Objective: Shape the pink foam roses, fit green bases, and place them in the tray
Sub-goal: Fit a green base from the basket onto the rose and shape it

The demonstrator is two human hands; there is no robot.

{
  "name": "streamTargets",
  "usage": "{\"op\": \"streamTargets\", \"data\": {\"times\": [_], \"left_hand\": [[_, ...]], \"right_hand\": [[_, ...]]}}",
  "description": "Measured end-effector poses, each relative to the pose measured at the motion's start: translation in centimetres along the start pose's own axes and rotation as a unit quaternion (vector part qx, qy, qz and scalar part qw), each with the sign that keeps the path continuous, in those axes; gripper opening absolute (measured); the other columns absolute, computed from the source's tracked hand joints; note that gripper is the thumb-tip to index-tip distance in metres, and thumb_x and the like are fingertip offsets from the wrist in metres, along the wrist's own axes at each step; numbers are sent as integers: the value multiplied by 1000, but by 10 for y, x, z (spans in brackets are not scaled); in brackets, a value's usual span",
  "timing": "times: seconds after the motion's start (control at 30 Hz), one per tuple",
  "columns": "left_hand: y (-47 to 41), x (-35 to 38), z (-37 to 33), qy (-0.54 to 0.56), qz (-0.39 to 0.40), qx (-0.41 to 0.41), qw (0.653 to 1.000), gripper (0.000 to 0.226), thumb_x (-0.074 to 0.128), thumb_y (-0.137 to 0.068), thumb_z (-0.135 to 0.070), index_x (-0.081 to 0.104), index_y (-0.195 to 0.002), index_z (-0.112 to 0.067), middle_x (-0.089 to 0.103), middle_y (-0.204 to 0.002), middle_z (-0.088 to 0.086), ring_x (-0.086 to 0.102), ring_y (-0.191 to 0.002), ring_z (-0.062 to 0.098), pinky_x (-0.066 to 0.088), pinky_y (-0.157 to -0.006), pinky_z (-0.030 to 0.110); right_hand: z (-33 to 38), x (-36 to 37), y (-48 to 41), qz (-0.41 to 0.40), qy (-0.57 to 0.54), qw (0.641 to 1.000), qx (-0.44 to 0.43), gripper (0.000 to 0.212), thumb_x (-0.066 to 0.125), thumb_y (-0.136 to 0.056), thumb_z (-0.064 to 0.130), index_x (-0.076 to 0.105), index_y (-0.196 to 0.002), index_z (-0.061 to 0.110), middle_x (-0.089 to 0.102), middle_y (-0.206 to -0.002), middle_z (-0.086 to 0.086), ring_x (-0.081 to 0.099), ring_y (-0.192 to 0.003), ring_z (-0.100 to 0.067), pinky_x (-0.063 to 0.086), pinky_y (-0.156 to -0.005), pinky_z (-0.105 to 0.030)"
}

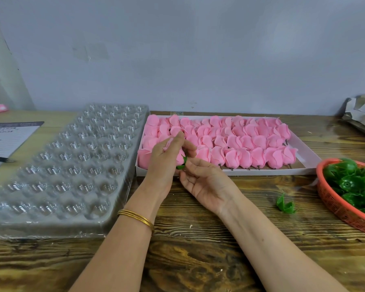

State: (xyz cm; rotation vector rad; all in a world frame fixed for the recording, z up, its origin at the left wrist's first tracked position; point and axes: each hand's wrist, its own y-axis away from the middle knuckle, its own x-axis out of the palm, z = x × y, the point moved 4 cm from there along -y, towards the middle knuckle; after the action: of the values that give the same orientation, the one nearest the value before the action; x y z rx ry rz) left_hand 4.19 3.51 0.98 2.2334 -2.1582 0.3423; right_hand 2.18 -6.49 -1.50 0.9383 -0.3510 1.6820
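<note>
My left hand (167, 159) grips a pink foam rose (180, 157) in front of the white box's near left corner. A green base (182, 164) sits at the rose's lower end. My right hand (200, 180) lies palm up just below, its fingertips touching the green base. The white box (308, 160) behind holds several rows of pink roses (240, 142) with short stems. A clear plastic tray (72, 165) with several empty round cells stands at the left.
An orange basket (335, 203) of green bases sits at the right edge. One loose green base (284, 204) lies on the wooden table beside it. A paper sheet with a pen (0, 159) lies far left. Torn cardboard (360, 114) is at the back right.
</note>
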Motion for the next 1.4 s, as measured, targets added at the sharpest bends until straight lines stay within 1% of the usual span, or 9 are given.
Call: {"op": "streamTargets", "data": {"times": [0.1, 0.2, 0.27, 0.53, 0.7, 0.97, 1.07, 1.2, 1.4], "left_hand": [[-1, 0, -1, 45, -3, -6, 999, 41, 54, -99, -38, 73, -65, -22, 69, -71, 3, 65, -71, 11, 52, -62, 22], [-1, 0, -1, 77, -12, -12, 997, 42, 54, -99, -37, 72, -63, -22, 67, -68, 3, 63, -67, 10, 50, -59, 20], [-2, 0, -1, 91, -10, -15, 996, 43, 54, -99, -36, 71, -62, -22, 66, -66, 3, 62, -65, 10, 50, -60, 21], [-3, 1, 1, 88, 7, -14, 996, 41, 52, -99, -30, 79, -70, -19, 73, -76, 3, 67, -75, 10, 54, -69, 21], [-5, 0, 2, 72, 21, -20, 997, 40, 51, -100, -33, 80, -76, -20, 72, -79, 3, 65, -77, 9, 54, -70, 21], [-5, -1, 7, 35, 33, -30, 998, 35, 56, -94, -44, 80, -79, -23, 75, -85, 0, 70, -84, 9, 54, -70, 23], [-5, 0, 7, 20, 22, -35, 999, 37, 58, -89, -48, 77, -70, -22, 75, -85, 3, 70, -83, 11, 53, -72, 29], [-7, 0, 8, 24, 12, -24, 999, 48, 55, -98, -37, 67, -55, -19, 74, -84, 6, 70, -85, 15, 51, -77, 33], [-7, 1, 7, 62, -10, -24, 998, 53, 54, -99, -29, 57, -48, -16, 69, -76, 9, 66, -75, 12, 53, -71, 22]], "right_hand": [[1, 1, 0, 4, -8, 1000, 1, 15, 55, -90, -5, 66, -100, -6, 71, -93, -16, 67, -90, -23, 59, -71, -21], [1, 1, 1, -17, -23, 1000, 9, 11, 62, -81, -2, 70, -89, -4, 71, -81, -16, 71, -78, -23, 59, -66, -25], [1, 0, 2, -27, -29, 999, 17, 13, 59, -87, -1, 71, -85, -4, 71, -78, -19, 72, -74, -26, 60, -66, -27], [1, 1, 5, -22, 8, 999, 27, 13, 55, -94, 3, 67, -97, -1, 71, -83, -15, 70, -73, -20, 61, -72, -28], [1, 3, 5, 0, 20, 1000, 20, 30, 52, -93, -5, 61, -122, -5, 70, -99, -13, 68, -84, -18, 57, -80, -25], [2, 0, 1, -18, 26, 999, -22, 31, 53, -88, -13, 65, -116, -5, 74, -96, -12, 72, -87, -18, 59, -78, -25], [3, 0, 1, -22, 35, 998, -38, 24, 54, -87, -14, 66, -106, -3, 74, -91, -11, 73, -83, -18, 59, -78, -26], [3, 1, 2, -19, 12, 999, -42, 17, 53, -87, -16, 63, -88, -2, 72, -87, -12, 73, -75, -19, 61, -74, -28], [1, 9, 6, 23, 15, 1000, -6, 19, 49, -92, -9, 66, -97, -4, 71, -85, -13, 70, -84, -19, 56, -88, -30]]}}
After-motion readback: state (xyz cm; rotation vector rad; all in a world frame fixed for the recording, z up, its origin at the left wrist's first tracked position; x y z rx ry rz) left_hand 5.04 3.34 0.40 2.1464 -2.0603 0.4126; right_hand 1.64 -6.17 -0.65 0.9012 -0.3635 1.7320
